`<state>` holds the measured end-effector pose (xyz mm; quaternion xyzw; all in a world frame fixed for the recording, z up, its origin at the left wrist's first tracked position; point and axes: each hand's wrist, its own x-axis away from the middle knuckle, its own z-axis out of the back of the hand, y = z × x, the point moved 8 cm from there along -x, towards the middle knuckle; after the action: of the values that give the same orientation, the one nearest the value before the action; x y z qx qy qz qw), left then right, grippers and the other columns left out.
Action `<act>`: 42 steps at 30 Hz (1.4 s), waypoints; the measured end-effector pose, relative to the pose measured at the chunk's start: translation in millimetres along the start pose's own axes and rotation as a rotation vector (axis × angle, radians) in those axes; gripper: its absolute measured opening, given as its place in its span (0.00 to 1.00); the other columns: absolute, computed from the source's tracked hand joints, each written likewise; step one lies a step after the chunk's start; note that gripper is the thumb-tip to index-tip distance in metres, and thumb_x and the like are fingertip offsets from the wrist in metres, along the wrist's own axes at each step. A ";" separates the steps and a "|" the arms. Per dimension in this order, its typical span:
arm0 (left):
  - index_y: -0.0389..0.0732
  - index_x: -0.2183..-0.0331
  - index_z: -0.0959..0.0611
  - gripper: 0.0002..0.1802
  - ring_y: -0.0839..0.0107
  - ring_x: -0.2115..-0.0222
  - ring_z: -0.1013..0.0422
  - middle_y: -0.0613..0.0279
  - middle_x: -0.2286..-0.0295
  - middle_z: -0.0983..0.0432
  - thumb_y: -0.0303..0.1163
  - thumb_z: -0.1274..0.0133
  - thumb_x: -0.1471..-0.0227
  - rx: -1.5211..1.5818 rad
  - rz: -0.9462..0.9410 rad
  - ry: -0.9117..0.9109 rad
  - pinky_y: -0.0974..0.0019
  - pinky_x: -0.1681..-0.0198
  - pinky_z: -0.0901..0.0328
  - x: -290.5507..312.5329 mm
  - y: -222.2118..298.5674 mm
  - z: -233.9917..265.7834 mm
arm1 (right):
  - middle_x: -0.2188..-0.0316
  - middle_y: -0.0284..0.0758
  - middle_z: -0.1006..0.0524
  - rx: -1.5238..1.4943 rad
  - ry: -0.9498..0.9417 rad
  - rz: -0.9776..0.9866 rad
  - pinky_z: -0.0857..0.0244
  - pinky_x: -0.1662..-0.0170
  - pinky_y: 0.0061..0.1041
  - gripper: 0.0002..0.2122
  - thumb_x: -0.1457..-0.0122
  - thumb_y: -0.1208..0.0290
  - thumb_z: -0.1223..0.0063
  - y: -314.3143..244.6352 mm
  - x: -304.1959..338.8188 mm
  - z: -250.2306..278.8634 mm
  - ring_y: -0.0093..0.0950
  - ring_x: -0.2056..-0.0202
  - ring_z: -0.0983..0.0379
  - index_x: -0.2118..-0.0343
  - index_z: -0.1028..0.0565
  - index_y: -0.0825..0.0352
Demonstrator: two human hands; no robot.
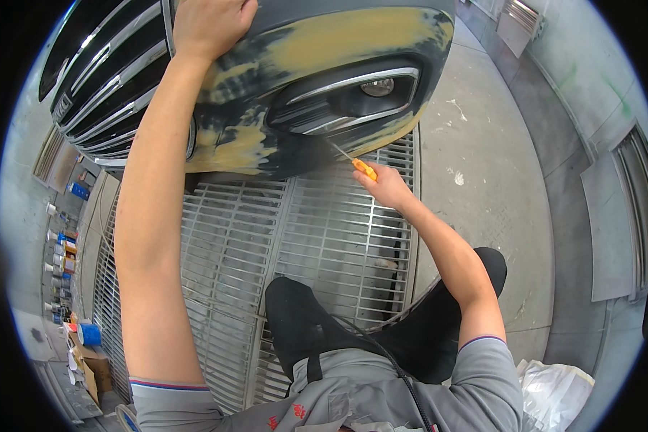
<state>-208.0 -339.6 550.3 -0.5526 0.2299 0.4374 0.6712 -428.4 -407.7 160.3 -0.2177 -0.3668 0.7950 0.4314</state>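
A car's front bumper point(295, 155), dark grey with sanded patches of tan filler, fills the upper middle. My left hand point(212, 29) rests on its upper part beside the chrome-barred grille point(111, 79); the frame's top edge cuts off most of its fingers. Closed around an orange handle, my right hand point(389, 189) holds a screwdriver point(364, 169) with a thin metal shaft. The shaft points up and left to the bumper's lower part, just below the chrome-edged fog lamp surround point(345, 101). Whether the tip touches the bumper, I cannot tell.
Metal floor grating point(223, 245) lies beneath the bumper and my legs. Several cans and bottles point(65, 259) line the left wall, near a cardboard box point(93, 367). Concrete floor point(475, 194) runs along the right; a white plastic bag point(554, 392) is at lower right.
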 end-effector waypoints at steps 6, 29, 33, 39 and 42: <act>0.47 0.46 0.15 0.25 0.54 0.35 0.34 0.58 0.37 0.26 0.29 0.43 0.48 -0.007 0.002 -0.002 0.46 0.32 0.43 0.6 -1.8 -1.3 | 0.55 0.48 0.15 -0.065 -0.073 -0.097 0.28 0.47 0.38 0.28 0.35 0.45 0.43 8.6 -6.1 9.3 0.44 0.52 0.18 0.42 0.20 0.62; 0.48 0.46 0.15 0.26 0.52 0.35 0.34 0.58 0.38 0.26 0.29 0.42 0.49 0.014 0.009 0.010 0.45 0.32 0.42 0.6 -1.0 0.5 | 0.57 0.51 0.16 -0.163 -0.068 0.099 0.27 0.49 0.39 0.26 0.33 0.48 0.41 -34.5 -8.7 -27.2 0.49 0.53 0.18 0.42 0.21 0.63; 0.48 0.46 0.15 0.26 0.52 0.35 0.33 0.58 0.38 0.26 0.29 0.42 0.49 0.021 0.006 0.009 0.45 0.32 0.42 1.1 -1.0 1.2 | 0.58 0.51 0.16 -0.214 -0.007 0.104 0.26 0.50 0.40 0.25 0.33 0.49 0.40 -54.1 -0.6 -39.3 0.51 0.55 0.18 0.43 0.21 0.64; 0.48 0.46 0.16 0.26 0.53 0.36 0.33 0.57 0.38 0.25 0.29 0.42 0.49 0.026 0.000 0.030 0.45 0.32 0.41 1.0 -1.0 2.7 | 0.58 0.51 0.16 -0.286 0.059 0.125 0.26 0.50 0.39 0.25 0.33 0.50 0.40 -69.3 6.5 -47.0 0.51 0.55 0.18 0.42 0.22 0.64; 0.48 0.46 0.16 0.26 0.53 0.36 0.33 0.57 0.38 0.25 0.29 0.42 0.49 0.020 0.000 0.032 0.45 0.32 0.41 1.7 -0.6 2.6 | 0.59 0.50 0.15 -0.259 0.013 0.117 0.26 0.51 0.39 0.25 0.33 0.50 0.40 -78.7 10.9 -52.2 0.51 0.55 0.18 0.42 0.22 0.64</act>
<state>-207.0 -336.6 550.0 -0.5526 0.2452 0.4263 0.6729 -358.3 -349.6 187.4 -0.2977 -0.4502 0.7634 0.3549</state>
